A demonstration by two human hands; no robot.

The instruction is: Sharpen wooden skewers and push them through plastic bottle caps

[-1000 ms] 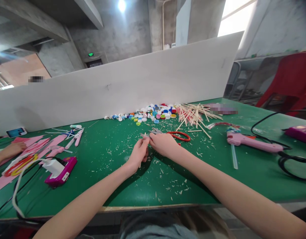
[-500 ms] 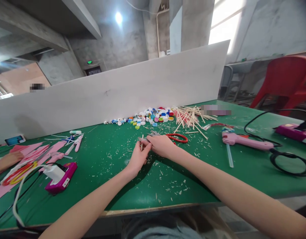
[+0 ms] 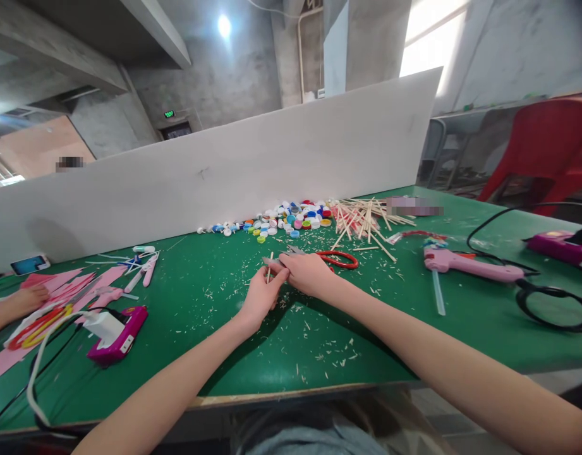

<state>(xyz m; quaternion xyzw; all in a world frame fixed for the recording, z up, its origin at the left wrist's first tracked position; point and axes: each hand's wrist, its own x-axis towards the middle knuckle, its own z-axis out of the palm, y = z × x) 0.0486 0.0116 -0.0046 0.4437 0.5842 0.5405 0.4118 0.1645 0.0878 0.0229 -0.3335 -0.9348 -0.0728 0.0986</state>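
Over the middle of the table my left hand is closed on a thin wooden stick, its pale end pointing up. Against it, my right hand grips a grey metal blade; most of the blade is hidden by the fingers. The two hands touch. Just behind my right hand lies a pair of red-handled scissors, partly covered by it. Wood shavings are scattered on the green table around both hands.
Coloured bottle caps and a heap of wooden sticks lie before the white partition. A pink glue gun rests at right. At left are a purple power strip, pink sheets and another person's hand.
My hands keep their hold on the stick and blade, with only a slight shift of the fingers. The view has tilted a little; the things on the table stay in place.
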